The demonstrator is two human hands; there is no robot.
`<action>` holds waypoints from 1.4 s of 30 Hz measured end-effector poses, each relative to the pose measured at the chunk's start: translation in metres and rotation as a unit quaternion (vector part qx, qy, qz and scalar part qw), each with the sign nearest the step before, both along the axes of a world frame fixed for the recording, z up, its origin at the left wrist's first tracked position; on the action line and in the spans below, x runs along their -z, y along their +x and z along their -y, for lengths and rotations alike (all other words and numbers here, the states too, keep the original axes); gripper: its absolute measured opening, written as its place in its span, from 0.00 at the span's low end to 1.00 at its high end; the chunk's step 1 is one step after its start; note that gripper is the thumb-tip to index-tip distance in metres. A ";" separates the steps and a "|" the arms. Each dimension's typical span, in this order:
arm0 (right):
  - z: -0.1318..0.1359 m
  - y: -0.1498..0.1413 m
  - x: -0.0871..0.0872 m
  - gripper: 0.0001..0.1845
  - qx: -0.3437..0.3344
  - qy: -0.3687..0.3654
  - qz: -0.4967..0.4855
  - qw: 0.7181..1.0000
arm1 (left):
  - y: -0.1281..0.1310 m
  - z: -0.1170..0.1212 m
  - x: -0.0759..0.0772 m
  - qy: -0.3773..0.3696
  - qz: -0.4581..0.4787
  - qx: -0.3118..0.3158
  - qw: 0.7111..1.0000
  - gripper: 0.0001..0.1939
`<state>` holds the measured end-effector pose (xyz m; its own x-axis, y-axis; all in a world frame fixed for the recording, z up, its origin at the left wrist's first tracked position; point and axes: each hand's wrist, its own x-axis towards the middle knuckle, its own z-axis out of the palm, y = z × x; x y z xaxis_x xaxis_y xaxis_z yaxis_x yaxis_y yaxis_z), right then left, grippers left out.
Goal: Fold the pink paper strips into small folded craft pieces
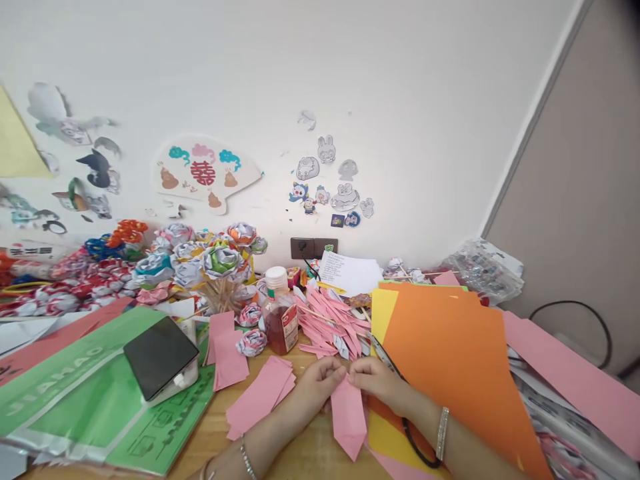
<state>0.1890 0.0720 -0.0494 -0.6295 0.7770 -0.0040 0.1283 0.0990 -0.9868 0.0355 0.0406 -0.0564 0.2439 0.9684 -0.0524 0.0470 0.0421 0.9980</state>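
Between my two hands is a pink paper strip [349,419], its lower end folded to a point toward me. My left hand [320,383] pinches its upper left edge between thumb and fingers. On the upper right edge, my right hand [377,380] pinches the same strip. Left of my left hand lies a fanned stack of pink paper strips [263,397], with another pink stack [227,350] behind it. A heap of narrow folded pink paper pieces [333,317] lies just beyond my hands. Scissors [383,350] rest partly behind my right hand.
A bottle of reddish liquid [281,320] stands near paper roses [223,260] on sticks. At left, a black phone [161,357] lies over a green package [75,400]. Orange sheets [450,360] cover the right side. A plastic bag [487,270] sits by the wall.
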 end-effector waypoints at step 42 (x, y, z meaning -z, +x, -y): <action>-0.005 0.000 0.005 0.16 0.000 -0.047 -0.039 0.998 | -0.163 0.089 -0.022 0.502 -0.605 -0.159 0.597 0.12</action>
